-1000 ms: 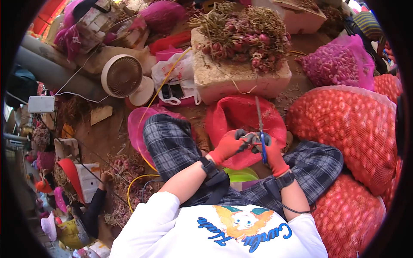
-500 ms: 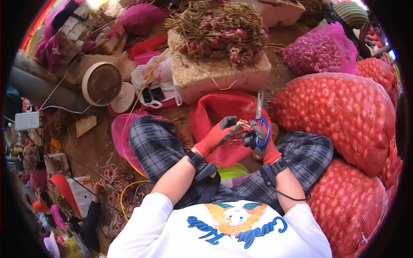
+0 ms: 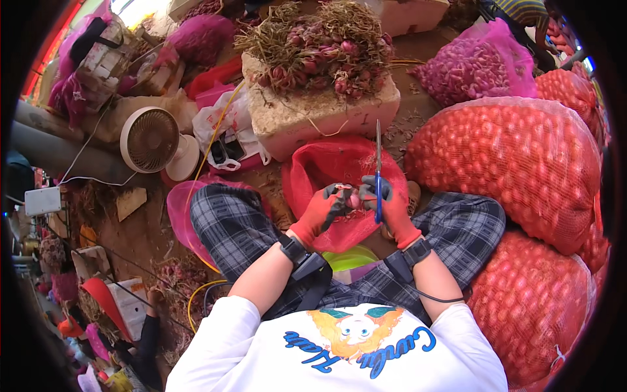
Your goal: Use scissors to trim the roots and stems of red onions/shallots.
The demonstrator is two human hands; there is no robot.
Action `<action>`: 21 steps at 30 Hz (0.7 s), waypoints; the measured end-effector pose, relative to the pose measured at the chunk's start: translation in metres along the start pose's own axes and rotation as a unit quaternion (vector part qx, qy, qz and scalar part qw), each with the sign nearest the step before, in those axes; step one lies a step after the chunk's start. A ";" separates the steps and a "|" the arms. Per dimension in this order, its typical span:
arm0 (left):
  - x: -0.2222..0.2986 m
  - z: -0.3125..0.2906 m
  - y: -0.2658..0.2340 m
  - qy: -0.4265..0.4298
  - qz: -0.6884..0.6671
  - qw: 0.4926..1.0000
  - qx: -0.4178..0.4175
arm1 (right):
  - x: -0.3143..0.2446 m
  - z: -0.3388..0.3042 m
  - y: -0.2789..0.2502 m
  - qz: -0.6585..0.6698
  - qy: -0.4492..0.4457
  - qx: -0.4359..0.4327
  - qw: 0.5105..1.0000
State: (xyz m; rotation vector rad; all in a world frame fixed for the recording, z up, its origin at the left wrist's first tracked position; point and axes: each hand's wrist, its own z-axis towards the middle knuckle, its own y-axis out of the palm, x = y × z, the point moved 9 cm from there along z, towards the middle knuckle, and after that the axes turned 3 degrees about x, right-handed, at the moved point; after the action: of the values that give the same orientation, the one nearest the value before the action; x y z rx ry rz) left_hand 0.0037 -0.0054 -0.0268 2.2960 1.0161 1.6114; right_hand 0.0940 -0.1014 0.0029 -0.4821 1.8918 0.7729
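Observation:
Both hands wear red gloves with dark grey fingers and meet over the open red mesh bag [image 3: 307, 171] between my knees. My left hand [image 3: 324, 210] is closed around a small bunch of reddish-purple shallots [image 3: 354, 200], whose bulbs show between the two hands. In my right hand [image 3: 392, 208] is a pair of scissors [image 3: 378, 153] with blue handles. The blades point up and away from me and look closed, seen nearly edge-on. Right fingertips are close beside the bulbs; whether they touch them is hard to tell.
A foam box [image 3: 320, 124] piled with dried-stem shallots [image 3: 326, 49] stands ahead. Full red net sacks [image 3: 503, 166] crowd the right, with a pink sack [image 3: 480, 65] beyond. At left are a fan [image 3: 151, 140], a white plastic bag [image 3: 225, 127] and a yellow cord [image 3: 212, 140].
The scissors have turned edge-on and their blades, slightly apart before, look closed. My left hand has curled in closer to the right, and rounded bulbs now show where pale stems were.

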 end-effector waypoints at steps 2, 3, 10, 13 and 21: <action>0.002 -0.004 0.007 -0.032 0.002 0.999 0.019 | -0.003 -0.001 0.010 -0.031 -0.021 -0.026 0.999; -0.002 -0.007 0.009 -0.063 0.003 0.997 0.040 | -0.005 -0.002 0.016 -0.062 -0.041 -0.053 0.996; 0.013 -0.006 0.016 0.081 -0.063 0.995 -0.012 | 0.025 0.000 0.004 -0.033 0.024 -0.046 0.998; 0.006 -0.007 0.010 0.046 0.033 0.998 0.016 | 0.038 0.002 -0.005 -0.057 0.051 -0.038 0.996; 0.025 -0.029 0.029 0.195 0.503 0.837 0.088 | -0.004 -0.009 0.005 -0.417 -0.099 0.042 0.902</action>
State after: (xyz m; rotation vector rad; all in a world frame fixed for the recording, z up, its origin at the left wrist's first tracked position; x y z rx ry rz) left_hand -0.0048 -0.0190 0.0184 2.9124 -0.1591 2.4855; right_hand 0.0862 -0.1042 0.0105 -1.0221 1.3222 0.1526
